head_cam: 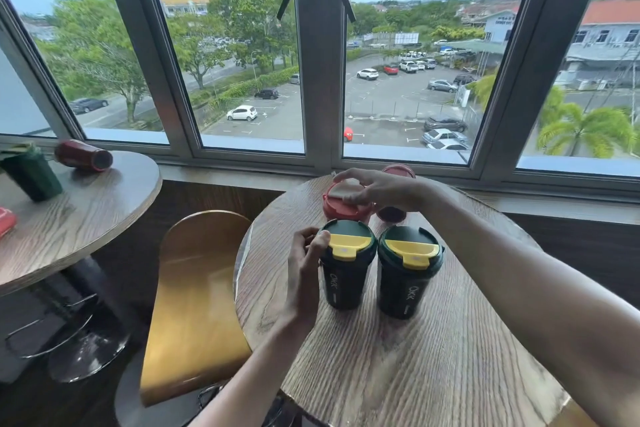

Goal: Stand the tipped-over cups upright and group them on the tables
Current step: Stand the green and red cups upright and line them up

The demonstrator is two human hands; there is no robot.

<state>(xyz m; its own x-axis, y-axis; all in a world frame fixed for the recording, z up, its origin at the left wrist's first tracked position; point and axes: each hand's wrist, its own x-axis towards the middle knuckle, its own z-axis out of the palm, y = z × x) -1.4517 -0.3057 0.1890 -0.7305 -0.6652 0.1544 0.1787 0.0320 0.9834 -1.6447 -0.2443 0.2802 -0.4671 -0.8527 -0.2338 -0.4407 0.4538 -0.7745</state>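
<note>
Head view shows four cups standing close together on the round table (433, 374) near the window: two dark green cups with yellow flaps in front, the left green cup (344, 263) and the right green cup (408, 270), and behind them a red cup (343, 204) and a second red cup (394, 191), partly hidden. The right hand (377, 189) lies over the lid of the front red cup, fingers spread on its top, grasping it from above. The left hand (304, 260) touches the rim of the left green cup with loosely curled fingers; whether it really grips I cannot tell. The risk, as I judge it, is the crowding: the right forearm crosses above the cups, so a careless pull back could knock one over. The red cup is also rather near the far edge of the table. On the other table (104, 204) at the left, a red cup (83, 155) is lying on its side near the far edge and could roll; a green cup (33, 177) beside it looks tilted.
</note>
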